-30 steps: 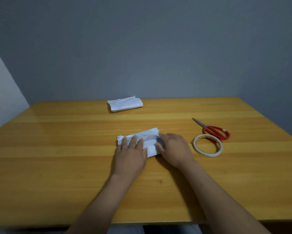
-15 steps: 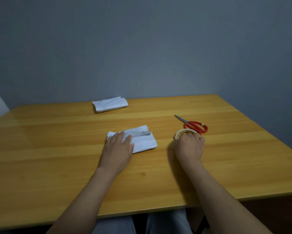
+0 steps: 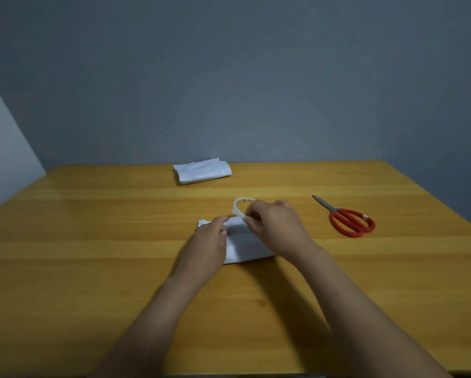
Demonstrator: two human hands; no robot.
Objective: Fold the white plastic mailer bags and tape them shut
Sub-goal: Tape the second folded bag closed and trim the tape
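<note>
A folded white mailer bag (image 3: pixel 242 245) lies on the wooden table (image 3: pixel 92 268) in front of me. My left hand (image 3: pixel 207 241) rests on its left part and holds it down, fingers pointing to the right. My right hand (image 3: pixel 275 222) grips a whitish tape roll (image 3: pixel 239 207) just above the bag's far edge; its fingertips pinch the roll's near rim. Most of the roll sticks out to the left of the hand. A second folded white bag (image 3: pixel 203 171) lies near the table's far edge.
Red-handled scissors (image 3: pixel 348 221) lie on the table to the right of my hands, blades pointing to the far left. A grey wall stands behind the table. The table's near edge runs along the bottom of the view.
My right hand took the tape roll from beside the scissors and carried it left over the bag. My left hand stayed on the bag.
</note>
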